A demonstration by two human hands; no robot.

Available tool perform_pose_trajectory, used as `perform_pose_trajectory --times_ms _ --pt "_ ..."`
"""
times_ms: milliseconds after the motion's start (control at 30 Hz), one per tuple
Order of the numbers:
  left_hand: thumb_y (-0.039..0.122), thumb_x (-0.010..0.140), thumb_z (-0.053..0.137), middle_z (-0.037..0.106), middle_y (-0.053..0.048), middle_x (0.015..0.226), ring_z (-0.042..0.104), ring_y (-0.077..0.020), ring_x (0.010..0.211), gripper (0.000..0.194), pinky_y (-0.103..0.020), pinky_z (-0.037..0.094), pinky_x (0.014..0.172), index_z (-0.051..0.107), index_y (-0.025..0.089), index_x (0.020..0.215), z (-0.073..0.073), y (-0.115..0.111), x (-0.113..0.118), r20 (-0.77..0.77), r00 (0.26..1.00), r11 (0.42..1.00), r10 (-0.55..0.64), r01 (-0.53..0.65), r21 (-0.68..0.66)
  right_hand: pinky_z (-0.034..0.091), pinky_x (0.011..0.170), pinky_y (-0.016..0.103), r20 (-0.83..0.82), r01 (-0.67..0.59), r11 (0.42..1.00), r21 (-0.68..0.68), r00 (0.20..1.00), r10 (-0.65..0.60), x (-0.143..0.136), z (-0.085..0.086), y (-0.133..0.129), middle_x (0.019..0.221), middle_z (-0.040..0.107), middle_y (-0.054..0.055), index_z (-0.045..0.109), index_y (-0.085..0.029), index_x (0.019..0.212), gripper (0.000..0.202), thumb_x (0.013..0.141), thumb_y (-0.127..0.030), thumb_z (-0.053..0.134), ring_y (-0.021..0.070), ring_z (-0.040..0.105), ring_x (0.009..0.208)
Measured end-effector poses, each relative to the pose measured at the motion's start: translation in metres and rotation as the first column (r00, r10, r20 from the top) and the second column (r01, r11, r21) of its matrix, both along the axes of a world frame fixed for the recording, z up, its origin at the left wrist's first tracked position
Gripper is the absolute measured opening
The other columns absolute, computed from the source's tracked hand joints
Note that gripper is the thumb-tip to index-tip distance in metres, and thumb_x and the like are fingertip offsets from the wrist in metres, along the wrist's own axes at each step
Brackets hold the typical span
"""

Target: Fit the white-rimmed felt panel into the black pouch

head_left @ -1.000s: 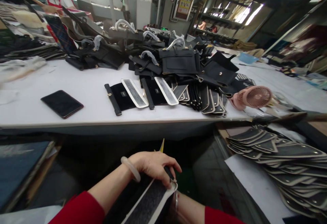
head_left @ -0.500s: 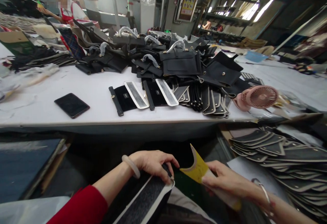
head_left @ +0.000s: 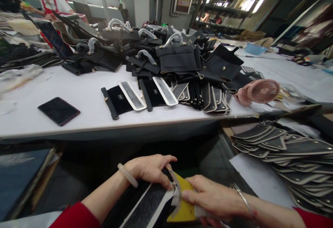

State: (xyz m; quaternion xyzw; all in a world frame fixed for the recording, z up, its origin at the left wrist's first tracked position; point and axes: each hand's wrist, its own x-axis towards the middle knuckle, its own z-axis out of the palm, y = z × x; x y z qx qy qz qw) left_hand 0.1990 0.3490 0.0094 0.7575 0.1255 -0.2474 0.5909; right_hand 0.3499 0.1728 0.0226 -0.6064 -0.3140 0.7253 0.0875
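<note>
My left hand point(head_left: 151, 169) is closed over the end of a black bag piece point(head_left: 147, 207) with a pale border, low in front of me. Thumb and fingers pinch its edge. My right hand point(head_left: 210, 195) grips a yellow scraper-like tool point(head_left: 184, 210) with a curved front edge and a pale handle part. That curved edge meets the end of the bag piece, close to my left thumb. My palm hides part of the tool, and the lower part of the bag piece runs out of view.
Across the white table point(head_left: 85, 93) lie a dark tablet point(head_left: 59, 111), two black flap pieces point(head_left: 118, 99), a heap of black handbags point(head_left: 179, 58) and a pink fan point(head_left: 264, 91). Stacked grey-edged panels point(head_left: 307, 151) stand at my right. Another person point(head_left: 53, 4) is at the far left.
My right hand has moved left, bringing the yellow tool against the end of the bag piece. My left hand keeps its hold. The view has shifted slightly to the right.
</note>
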Motion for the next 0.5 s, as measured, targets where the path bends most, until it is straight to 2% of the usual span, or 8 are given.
perform_pose_trajectory --times_ms 133,300,500 --pt "0.033 0.066 0.08 0.07 -0.012 0.118 0.068 -0.0283 0.098 0.099 -0.032 0.053 0.082 0.034 0.015 0.151 -0.0003 -0.0002 -0.0005 -0.003 1.0 1.0 0.011 -0.011 -0.007 0.034 0.029 0.013 -0.038 0.01 1.0 0.006 0.999 -0.01 -0.0029 -0.0018 0.0035 0.052 0.055 -0.003 0.054 -0.015 0.094 0.021 0.092 -0.034 0.044 0.0057 0.038 0.029" --pt "0.035 0.066 0.08 0.068 -0.012 0.123 0.066 -0.0288 0.103 0.102 -0.033 0.052 0.086 0.031 0.014 0.152 -0.0017 0.0011 -0.0006 -0.017 1.0 1.0 0.012 -0.012 -0.028 0.034 0.028 0.014 -0.064 0.017 0.998 -0.055 0.998 -0.02 -0.0031 -0.0039 0.0026 0.051 0.054 -0.004 0.052 -0.016 0.094 0.026 0.093 -0.041 0.044 0.0062 0.039 0.027" --pt "0.035 0.067 0.079 0.07 -0.01 0.118 0.068 -0.0267 0.098 0.102 -0.031 0.053 0.082 0.028 0.014 0.153 -0.0056 0.0029 -0.0022 -0.012 1.0 0.997 0.016 -0.017 -0.072 0.036 0.028 0.014 -0.022 0.019 0.996 -0.083 1.0 -0.02 -0.005 -0.0043 0.0048 0.051 0.056 -0.004 0.051 -0.016 0.095 0.022 0.093 -0.037 0.044 0.0064 0.04 0.027"
